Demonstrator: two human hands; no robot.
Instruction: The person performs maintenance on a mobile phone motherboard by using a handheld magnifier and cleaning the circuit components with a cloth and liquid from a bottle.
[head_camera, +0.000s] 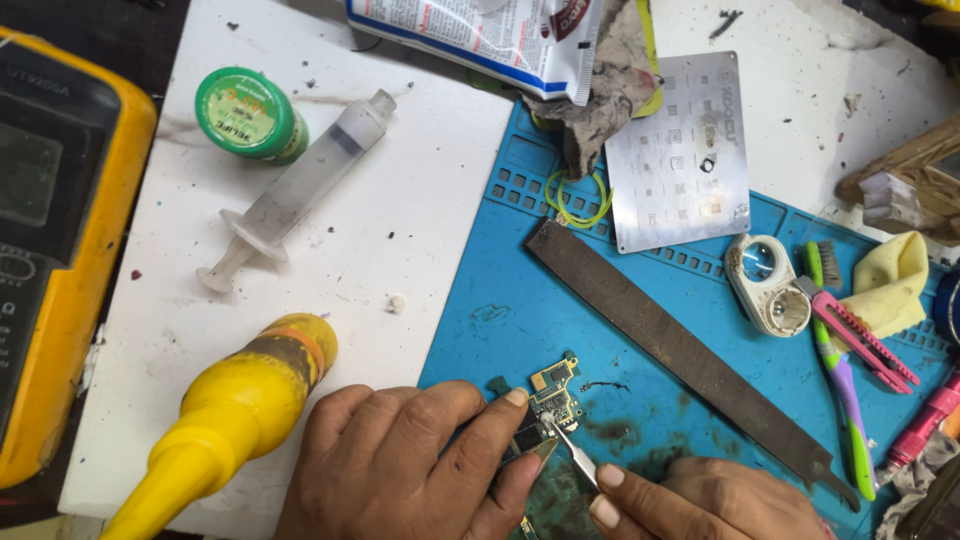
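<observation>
Right now my left hand (420, 460) is pinching a small circuit board (553, 393) flat against the blue mat (500, 300), thumb and forefinger closed on its near edge. The board lies close to the near edge of the counter (400, 250), where the mat meets the white sheet (330, 300). My right hand (700, 505) is closed around a pair of thin metal tweezers (572, 448), held like a pen, and their tips sit on the board, touching one of the small parts near its middle. I cannot tell whether the tips grip anything, since the part under them is too small to make out.

I judge the step in hand to be fine work on one component of the board. The next move seems to call for a steady left hand so the board does not slide, and a light touch at the tips.

A yellow squeeze bottle (235, 410) lies just beside my left wrist on the white sheet. Farther off lie a clear syringe (300, 185) and a green round tin (250, 115). A long dark file (680, 355) runs slantwise across the mat, well clear of the board. Toward the right edge lie a white magnifier (765, 285), a pink knife (860, 340), and a metal stencil plate (680, 150) beyond them.
</observation>
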